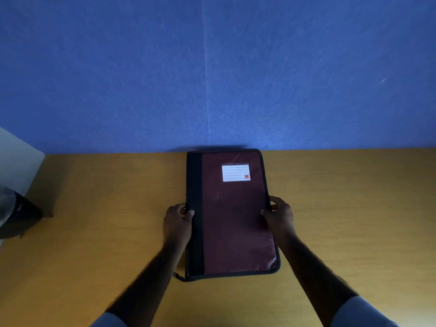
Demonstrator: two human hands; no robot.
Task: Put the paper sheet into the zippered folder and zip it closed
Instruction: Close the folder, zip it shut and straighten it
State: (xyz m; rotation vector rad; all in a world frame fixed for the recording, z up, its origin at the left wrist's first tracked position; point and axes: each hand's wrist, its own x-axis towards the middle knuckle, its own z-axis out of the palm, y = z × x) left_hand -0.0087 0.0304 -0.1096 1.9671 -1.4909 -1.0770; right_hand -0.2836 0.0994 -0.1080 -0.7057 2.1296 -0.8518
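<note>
Maroon zippered folder w/ black spine lies flat on the worktop, cover shut. Left hand grip pinches the spine edge, right hand grip pinches the opposite edge. Paper sheet not visible, prob. inside; zip looks closed, pull at near-left corner. Task seems about done.

We noted the zippered folder had a maroon cover with a slight sheen, a matt black cloth spine and a white paper label. The counter looked like smooth wood laminate; the wall showed rough blue felt-like texture.
</note>
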